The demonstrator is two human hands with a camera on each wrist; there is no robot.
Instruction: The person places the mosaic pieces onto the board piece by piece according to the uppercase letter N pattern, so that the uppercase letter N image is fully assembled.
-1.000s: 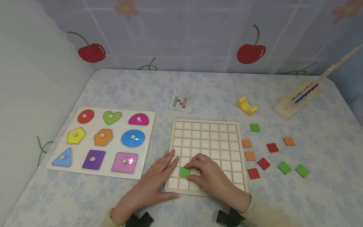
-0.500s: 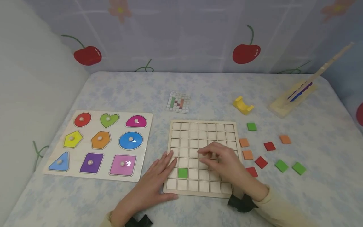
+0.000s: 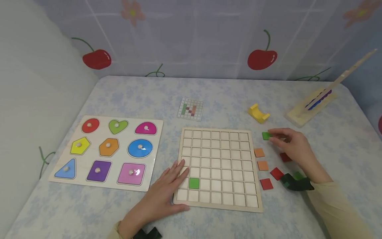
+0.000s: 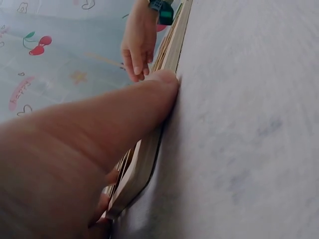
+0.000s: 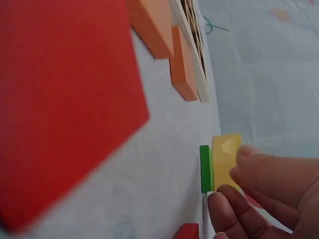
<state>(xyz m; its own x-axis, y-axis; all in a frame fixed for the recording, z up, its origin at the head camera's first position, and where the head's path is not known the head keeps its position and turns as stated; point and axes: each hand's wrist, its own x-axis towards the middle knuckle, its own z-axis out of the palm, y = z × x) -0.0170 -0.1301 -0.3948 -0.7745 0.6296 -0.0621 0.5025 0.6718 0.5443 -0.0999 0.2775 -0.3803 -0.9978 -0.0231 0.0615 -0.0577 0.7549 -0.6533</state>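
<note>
Pinching the green tile [image 3: 266, 135] right of centre by its edges, the right hand [image 3: 290, 144] should lift it straight up while the flat, spread left hand [image 3: 167, 187] steadies the grid board [image 3: 219, 207].

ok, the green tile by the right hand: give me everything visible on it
The green tile is a small flat square, painted green, apparently wood, with a thin edge in the right wrist view. It sits on the pale patterned table, right of the grid board near its top corner and below the yellow block. The right hand has its fingertips at the tile's right edge; whether it is lifted cannot be told.
</note>
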